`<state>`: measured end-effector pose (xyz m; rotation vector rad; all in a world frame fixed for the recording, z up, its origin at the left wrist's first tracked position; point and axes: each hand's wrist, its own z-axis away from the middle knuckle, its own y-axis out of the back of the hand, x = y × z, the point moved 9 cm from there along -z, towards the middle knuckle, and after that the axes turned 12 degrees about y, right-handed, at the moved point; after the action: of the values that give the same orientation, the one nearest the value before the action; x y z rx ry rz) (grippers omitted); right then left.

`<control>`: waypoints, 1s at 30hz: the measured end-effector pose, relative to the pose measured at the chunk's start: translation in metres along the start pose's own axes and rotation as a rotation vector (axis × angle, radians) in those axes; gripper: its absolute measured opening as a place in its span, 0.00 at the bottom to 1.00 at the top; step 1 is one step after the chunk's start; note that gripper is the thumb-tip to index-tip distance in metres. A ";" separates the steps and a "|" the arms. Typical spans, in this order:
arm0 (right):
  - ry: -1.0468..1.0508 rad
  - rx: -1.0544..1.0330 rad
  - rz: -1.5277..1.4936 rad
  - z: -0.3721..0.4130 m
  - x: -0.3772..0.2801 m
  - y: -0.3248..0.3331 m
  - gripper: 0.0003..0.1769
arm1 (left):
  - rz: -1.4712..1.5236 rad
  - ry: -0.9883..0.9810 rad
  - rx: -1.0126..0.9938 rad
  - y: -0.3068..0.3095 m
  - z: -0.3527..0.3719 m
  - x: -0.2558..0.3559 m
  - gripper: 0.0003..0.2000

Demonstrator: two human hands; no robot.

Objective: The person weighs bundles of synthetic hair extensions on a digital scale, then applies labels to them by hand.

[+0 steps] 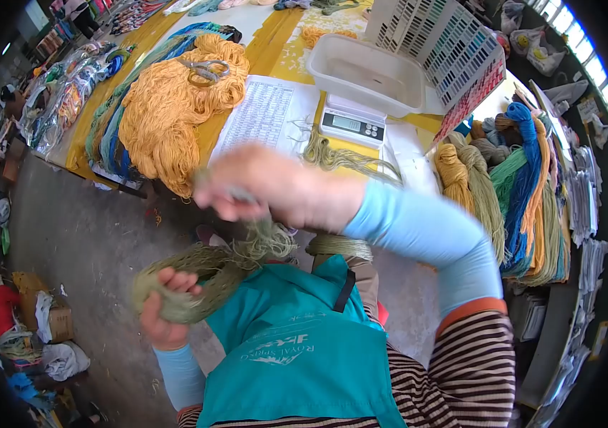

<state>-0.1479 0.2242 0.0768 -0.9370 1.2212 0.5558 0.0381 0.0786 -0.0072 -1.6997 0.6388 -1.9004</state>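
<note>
My left hand [168,307] is wrapped round one end of an olive-green yarn skein [207,274] at the lower left, above my teal apron. Blurred by motion, my right hand [239,184] is closed in front of the table edge, with olive strands at its fingers and just below it. Loose, tangled ends of the skein hang between the two hands. Beyond them, orange yarn [165,100] lies on the table with scissors [206,72] on top. More olive strands [336,153] rest by a digital scale [352,123] that carries a white plastic tub [368,75].
A printed sheet [257,114] lies on the yellow table [272,46]. A white basket [446,57] stands tilted behind the tub. Coloured skeins [521,178] hang at the right beside stacked papers. Boxes [58,321] and bags are on the floor at left.
</note>
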 end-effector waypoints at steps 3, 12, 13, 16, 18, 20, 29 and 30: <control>-0.162 0.130 -0.444 0.023 0.117 -0.013 0.07 | 0.013 0.085 0.023 -0.023 -0.034 -0.027 0.26; 0.293 0.523 -0.208 0.057 0.150 0.003 0.18 | 0.017 0.209 0.004 -0.043 -0.081 -0.084 0.22; 0.241 0.460 -0.210 0.062 0.158 0.008 0.17 | 0.058 0.240 0.013 -0.045 -0.083 -0.087 0.23; 0.253 0.498 -0.128 0.068 0.157 0.017 0.15 | 0.078 0.253 0.009 -0.041 -0.088 -0.093 0.23; 0.257 0.562 -0.153 0.071 0.156 0.022 0.05 | 0.064 0.257 0.043 -0.045 -0.089 -0.092 0.21; 0.275 0.617 -0.265 0.074 0.151 0.024 0.03 | 0.064 0.255 0.068 -0.044 -0.089 -0.095 0.19; 0.213 0.641 -0.511 0.079 0.166 0.031 0.04 | -0.077 0.220 0.158 -0.038 -0.093 -0.093 0.15; 0.220 0.645 -0.501 0.079 0.164 0.032 0.04 | -0.077 0.221 0.159 -0.037 -0.094 -0.094 0.15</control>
<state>-0.0843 0.2884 -0.0843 -0.7114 1.1892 -0.3384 -0.0491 0.1689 -0.0638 -1.4472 0.4938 -2.1523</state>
